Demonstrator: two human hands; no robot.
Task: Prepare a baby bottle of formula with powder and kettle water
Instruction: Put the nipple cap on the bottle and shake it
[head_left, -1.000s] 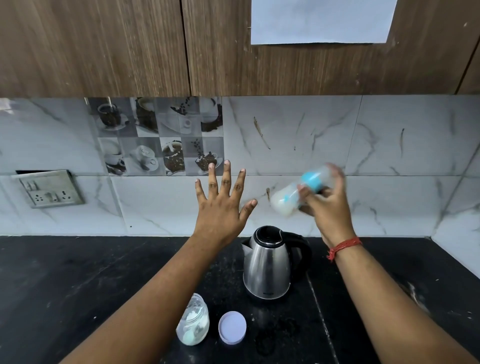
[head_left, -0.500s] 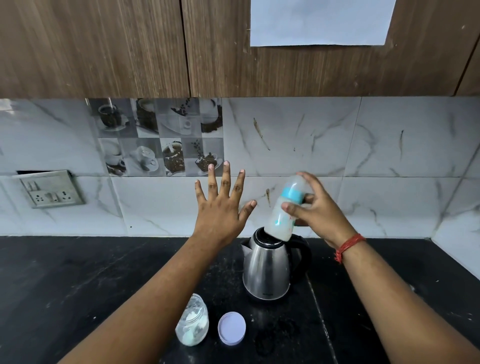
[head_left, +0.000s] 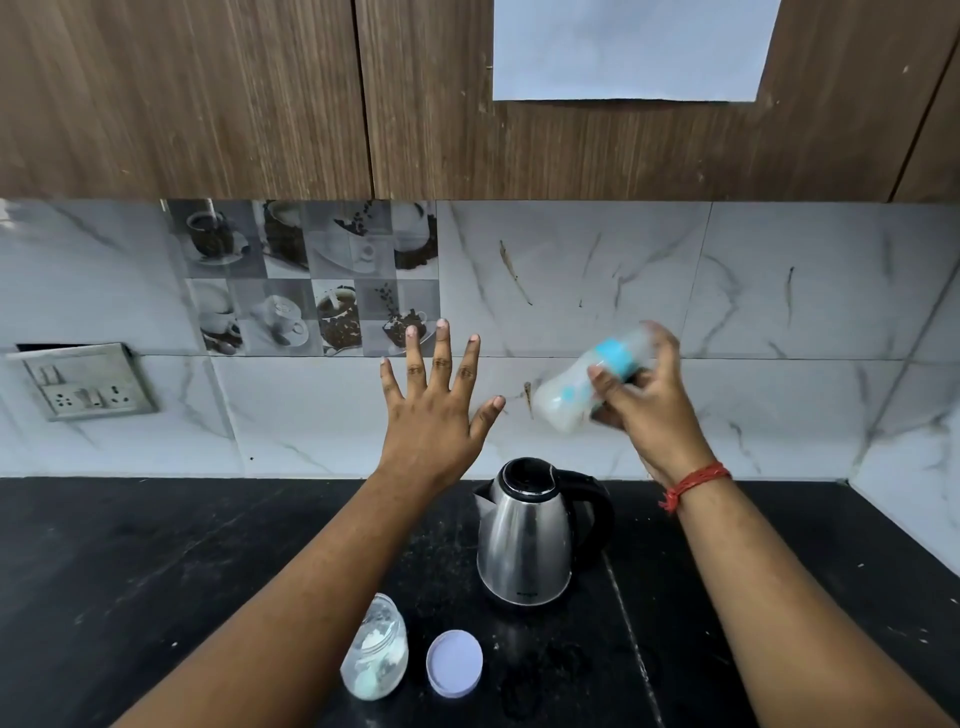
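My right hand (head_left: 649, 405) grips a baby bottle (head_left: 576, 387) with a blue collar and milky liquid inside. The bottle is blurred and tilted, its base pointing down-left, held in the air above and right of the steel kettle (head_left: 524, 540). The kettle stands lidless on the black counter (head_left: 156, 571) with its black handle to the right. My left hand (head_left: 434, 421) hovers flat with fingers spread, holding nothing, left of the bottle. A glass jar of white powder (head_left: 376, 649) stands open near the front, partly behind my left forearm. Its round pale lid (head_left: 454, 662) lies beside it.
A wall socket plate (head_left: 83, 382) sits on the marble backsplash at the left. Wooden cabinets (head_left: 208, 98) hang overhead with a white sheet (head_left: 634, 47) taped on one door. The counter ends at a tiled side wall on the right.
The bottle swung from near-upright over the kettle mouth up and to the right into a tilted, blurred pose, as it was one second ago. My left hand stayed spread in place.
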